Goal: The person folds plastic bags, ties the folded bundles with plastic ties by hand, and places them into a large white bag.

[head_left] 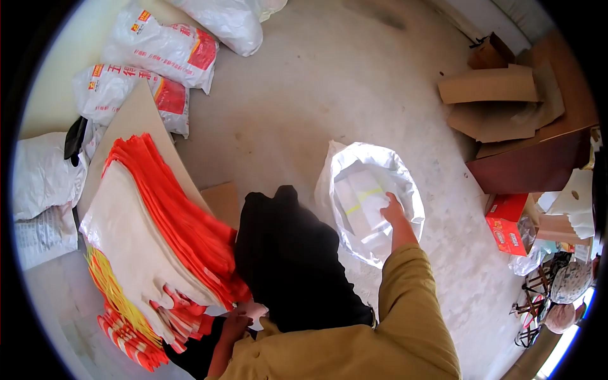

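We reach our right hand [392, 208] over the right side of the open white sack [415, 190], with the fingers partly bent at the white bundles [364, 201] inside it. We cannot tell whether the fingers grip a bundle or only touch it. The bundles lie side by side in the sack, with yellow-green bands across them. The sack stands on the grey floor [285, 107], its shiny mouth spread wide.

Our left hand [235, 324] is well to the lower left of the sack, fingers curled in beside a small pale piece [254, 310]; we cannot tell if it holds that piece. Just above this hand is the lower end of the red stack [168, 196], left of the sack, with white sheets [126, 215] against its left side and yellow strands [117, 291] farther left. Between the stack and the sack is our leg in black trousers [285, 253].

To the upper left of the sack, printed plastic bags [161, 47] lie on the floor. To the upper right of it, an open cardboard box [491, 104] shows its flaps, and a red box [506, 225] sits to the right of the sack.
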The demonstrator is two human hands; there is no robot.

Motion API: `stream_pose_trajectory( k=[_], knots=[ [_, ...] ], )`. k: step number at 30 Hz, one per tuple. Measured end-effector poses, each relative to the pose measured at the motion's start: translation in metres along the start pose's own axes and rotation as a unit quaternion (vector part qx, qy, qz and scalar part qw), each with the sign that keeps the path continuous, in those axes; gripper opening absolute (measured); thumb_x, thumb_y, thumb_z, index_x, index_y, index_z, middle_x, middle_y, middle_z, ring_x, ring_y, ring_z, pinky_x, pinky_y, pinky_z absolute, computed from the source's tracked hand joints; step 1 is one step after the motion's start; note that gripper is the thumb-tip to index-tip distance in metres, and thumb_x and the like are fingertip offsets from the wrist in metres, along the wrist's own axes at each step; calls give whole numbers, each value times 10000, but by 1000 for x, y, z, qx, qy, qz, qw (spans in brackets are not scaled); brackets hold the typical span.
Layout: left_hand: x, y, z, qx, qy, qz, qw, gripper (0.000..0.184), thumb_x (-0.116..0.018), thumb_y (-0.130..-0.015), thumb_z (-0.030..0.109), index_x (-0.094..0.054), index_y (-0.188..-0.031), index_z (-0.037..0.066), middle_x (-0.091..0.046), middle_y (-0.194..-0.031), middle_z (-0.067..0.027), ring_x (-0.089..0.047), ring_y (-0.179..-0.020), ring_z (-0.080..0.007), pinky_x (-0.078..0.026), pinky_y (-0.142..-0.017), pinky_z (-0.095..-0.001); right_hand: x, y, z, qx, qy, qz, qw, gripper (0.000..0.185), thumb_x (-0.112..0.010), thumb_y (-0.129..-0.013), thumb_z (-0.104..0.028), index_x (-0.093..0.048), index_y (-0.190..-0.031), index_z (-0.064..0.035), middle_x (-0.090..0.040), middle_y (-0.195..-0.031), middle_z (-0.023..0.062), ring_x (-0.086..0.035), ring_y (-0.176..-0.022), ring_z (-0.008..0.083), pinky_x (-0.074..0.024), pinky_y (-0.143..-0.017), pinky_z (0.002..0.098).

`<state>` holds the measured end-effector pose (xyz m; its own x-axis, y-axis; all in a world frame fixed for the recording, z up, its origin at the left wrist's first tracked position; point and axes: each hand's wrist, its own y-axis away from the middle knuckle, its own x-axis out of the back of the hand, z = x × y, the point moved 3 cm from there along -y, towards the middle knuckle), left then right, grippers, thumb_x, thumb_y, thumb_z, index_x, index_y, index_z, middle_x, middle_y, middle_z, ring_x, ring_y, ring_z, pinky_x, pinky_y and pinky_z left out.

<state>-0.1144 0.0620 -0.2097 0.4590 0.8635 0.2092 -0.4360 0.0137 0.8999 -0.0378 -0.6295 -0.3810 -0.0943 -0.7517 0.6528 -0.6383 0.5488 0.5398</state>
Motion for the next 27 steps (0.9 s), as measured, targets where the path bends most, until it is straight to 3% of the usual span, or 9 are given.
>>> stream_pose_trajectory(
  k=[5, 11, 14, 17, 18, 19, 21, 27],
  knots=[
    [-1, 5, 5, 13, -26, -4, 1000, 449, -637, -974, 166, -496, -1361, -12, -727, -1064, -147, -734, -926, -209, -576, -728, -321, -20, -7, 49, 10, 22, 91, 996, 604, -668, -802, -18, -593, -1390, -128, -658, -1316, 229, -626, -1244, 380, -485, -1077, 416],
    [-3, 5, 8, -5, -56, -15, 998, 411, -626, -979, 152, -518, -1342, -7, -725, -1089, -149, -736, -957, -210, -567, -736, -320, -2, 25, 19, 30, -3, 164, 986, 415, -609, -835, 48, -703, -1219, -77, -655, -1304, 198, -591, -1274, 368, -454, -1113, 409],
    [-7, 12, 22, -11, -82, -23, 996, 399, -627, -980, 162, -533, -1328, -11, -727, -1095, -148, -736, -963, -208, -561, -741, -316, -30, 27, 30, 115, 204, 290, 928, 384, -605, -857, 36, -706, -1210, -76, -662, -1283, 169, -573, -1279, 368, -450, -1112, 426],
    [-4, 8, 16, 1, -108, -30, 994, 394, -628, -982, 173, -542, -1322, -8, -729, -1096, -139, -736, -962, -202, -558, -745, -319, -43, 40, 15, 105, 112, 119, 981, 362, -589, -879, 14, -710, -1205, -88, -658, -1289, 145, -566, -1271, 381, -456, -1105, 446],
    [-2, 1, 5, -24, -93, -39, 995, 392, -627, -984, 177, -544, -1320, -6, -729, -1097, -137, -735, -963, -201, -558, -749, -321, -58, 35, 24, 44, 51, 75, 995, 337, -583, -895, -7, -713, -1193, -95, -641, -1327, 136, -573, -1254, 380, -464, -1093, 446],
    [3, -11, -17, -49, -78, -48, 995, 389, -626, -986, 180, -546, -1319, -4, -729, -1098, -136, -735, -964, -199, -558, -754, -323, -67, 39, 26, 104, 87, 26, 990, 327, -592, -913, -53, -700, -1220, -89, -623, -1361, 132, -574, -1267, 358, -465, -1096, 429],
    [5, -11, -21, -66, -81, -43, 994, 385, -630, -984, 189, -555, -1311, 0, -731, -1093, -129, -734, -963, -196, -557, -763, -325, -93, 36, 41, 94, 75, -68, 990, 391, -603, -933, -103, -655, -1321, -91, -601, -1410, 144, -547, -1329, 333, -437, -1134, 405],
    [-9, 19, 29, -36, -172, 5, 984, 388, -654, -963, 233, -593, -1283, 23, -746, -1047, -107, -727, -944, -187, -553, -798, -320, -118, 38, 39, 50, 105, -152, 982, 536, -562, -970, -141, -509, -1500, -83, -479, -1568, 154, -451, -1447, 312, -350, -1216, 373]
  ],
)
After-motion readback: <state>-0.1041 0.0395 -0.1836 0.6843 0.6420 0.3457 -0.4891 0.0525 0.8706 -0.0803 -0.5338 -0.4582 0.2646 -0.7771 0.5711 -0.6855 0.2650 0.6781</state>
